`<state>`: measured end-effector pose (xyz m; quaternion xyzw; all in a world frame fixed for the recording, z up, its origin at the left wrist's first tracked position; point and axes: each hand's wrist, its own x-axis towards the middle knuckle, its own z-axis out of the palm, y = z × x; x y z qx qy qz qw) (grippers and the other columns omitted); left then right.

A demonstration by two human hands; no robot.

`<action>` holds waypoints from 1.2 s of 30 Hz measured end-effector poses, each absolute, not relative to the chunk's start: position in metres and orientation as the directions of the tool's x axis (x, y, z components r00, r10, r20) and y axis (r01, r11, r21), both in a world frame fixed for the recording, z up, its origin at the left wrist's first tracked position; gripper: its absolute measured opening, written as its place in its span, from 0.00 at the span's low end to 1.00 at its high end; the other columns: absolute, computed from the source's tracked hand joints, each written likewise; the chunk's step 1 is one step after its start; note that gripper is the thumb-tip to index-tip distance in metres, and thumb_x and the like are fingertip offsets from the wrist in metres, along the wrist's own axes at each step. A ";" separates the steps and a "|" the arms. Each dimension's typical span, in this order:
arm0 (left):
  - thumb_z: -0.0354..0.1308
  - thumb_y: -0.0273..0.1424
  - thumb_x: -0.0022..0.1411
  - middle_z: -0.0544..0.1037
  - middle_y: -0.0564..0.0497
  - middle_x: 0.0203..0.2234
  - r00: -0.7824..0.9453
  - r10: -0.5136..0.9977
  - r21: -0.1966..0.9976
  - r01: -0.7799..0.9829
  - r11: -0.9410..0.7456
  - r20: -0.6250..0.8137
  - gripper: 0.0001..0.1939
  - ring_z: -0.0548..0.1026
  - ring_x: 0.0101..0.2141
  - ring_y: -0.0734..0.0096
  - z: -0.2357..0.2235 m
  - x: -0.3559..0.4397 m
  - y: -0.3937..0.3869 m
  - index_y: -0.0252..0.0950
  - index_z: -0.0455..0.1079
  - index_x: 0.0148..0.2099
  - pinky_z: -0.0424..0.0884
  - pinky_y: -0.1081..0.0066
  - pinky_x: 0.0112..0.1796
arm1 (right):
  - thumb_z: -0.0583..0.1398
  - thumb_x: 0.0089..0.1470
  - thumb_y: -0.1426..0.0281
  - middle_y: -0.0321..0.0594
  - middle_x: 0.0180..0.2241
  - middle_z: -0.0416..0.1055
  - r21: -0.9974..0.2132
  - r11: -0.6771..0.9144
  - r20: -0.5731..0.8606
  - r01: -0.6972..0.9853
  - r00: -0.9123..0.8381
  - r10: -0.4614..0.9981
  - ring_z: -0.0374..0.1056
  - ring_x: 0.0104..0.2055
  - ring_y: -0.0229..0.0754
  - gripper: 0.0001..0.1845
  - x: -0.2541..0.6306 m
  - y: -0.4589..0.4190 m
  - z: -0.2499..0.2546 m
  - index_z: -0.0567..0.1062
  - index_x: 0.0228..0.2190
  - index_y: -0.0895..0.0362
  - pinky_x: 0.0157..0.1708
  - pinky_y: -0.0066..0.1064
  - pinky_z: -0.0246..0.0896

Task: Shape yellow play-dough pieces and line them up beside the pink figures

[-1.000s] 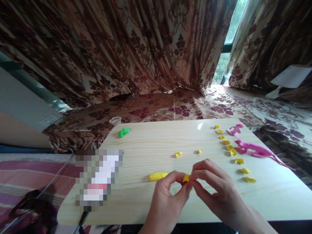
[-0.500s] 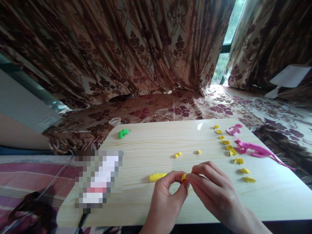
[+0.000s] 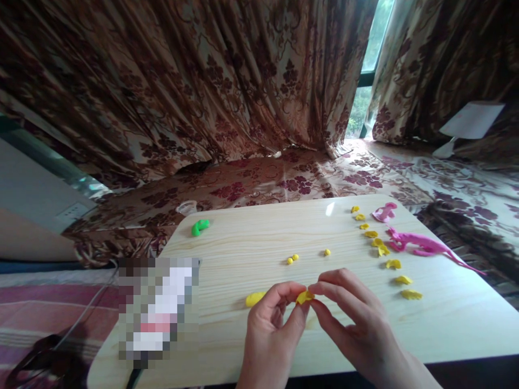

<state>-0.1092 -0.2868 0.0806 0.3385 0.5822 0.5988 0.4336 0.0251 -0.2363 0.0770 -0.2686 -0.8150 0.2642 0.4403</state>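
Between finger and thumb, my left hand (image 3: 272,329) pinches a small thin yellow clay piece (image 3: 305,297). The fingertips of my right hand (image 3: 359,319) grip its right edge, with the thumb below and the fingers above. A thick yellow clay roll (image 3: 255,299) lies behind my left hand, its right end hidden. Beyond the hands sit small yellow clay balls: a pair (image 3: 292,259) close together and a single ball (image 3: 327,252) farther right. A line of thin, curved yellow clay pieces (image 3: 393,264) runs down the right side of the table.
Pink clay shapes, one small (image 3: 384,212) and one long with a thin tail (image 3: 430,245), lie at the table's right edge. Green clay (image 3: 200,227) lies far left. A pixelated object (image 3: 162,310) with a black cable covers the left side. A lamp (image 3: 472,121) stands back right.
The yellow piece shows more between my fingertips and looks wider and flatter. My right thumb and fingers have spread apart around its edge. The view has shifted slightly.
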 end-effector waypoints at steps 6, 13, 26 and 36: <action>0.64 0.29 0.50 0.78 0.54 0.27 -0.417 0.898 0.981 -0.178 0.072 -0.141 0.06 0.75 0.32 0.73 0.078 -0.106 -0.286 0.36 0.74 0.33 0.70 0.77 0.37 | 0.57 0.52 0.83 0.41 0.35 0.68 -0.656 0.734 0.615 0.174 -0.439 0.654 0.64 0.36 0.40 0.16 0.021 -0.237 0.072 0.72 0.40 0.55 0.35 0.33 0.63; 0.64 0.28 0.51 0.80 0.53 0.28 -0.388 0.905 0.931 -0.364 0.027 -0.178 0.06 0.76 0.32 0.75 0.073 -0.105 -0.284 0.35 0.73 0.35 0.70 0.78 0.37 | 0.58 0.53 0.82 0.42 0.37 0.69 -0.721 0.676 0.604 0.152 -0.340 0.721 0.65 0.39 0.40 0.17 0.020 -0.240 0.059 0.70 0.44 0.56 0.37 0.33 0.64; 0.65 0.28 0.51 0.79 0.52 0.29 -0.381 0.886 0.891 -0.447 0.074 -0.265 0.07 0.74 0.33 0.76 0.073 -0.095 -0.281 0.35 0.74 0.35 0.69 0.79 0.37 | 0.59 0.51 0.82 0.39 0.32 0.69 -0.676 0.689 0.623 0.260 -0.296 0.724 0.64 0.35 0.40 0.13 0.022 -0.237 0.053 0.71 0.37 0.56 0.34 0.34 0.61; 0.65 0.27 0.50 0.79 0.53 0.29 -0.320 0.904 0.844 -0.531 0.076 -0.283 0.07 0.75 0.32 0.77 0.072 -0.095 -0.280 0.35 0.74 0.35 0.69 0.80 0.37 | 0.59 0.53 0.80 0.38 0.33 0.69 -0.716 0.659 0.571 0.228 -0.351 0.742 0.64 0.35 0.38 0.11 0.027 -0.235 0.058 0.71 0.37 0.55 0.35 0.33 0.61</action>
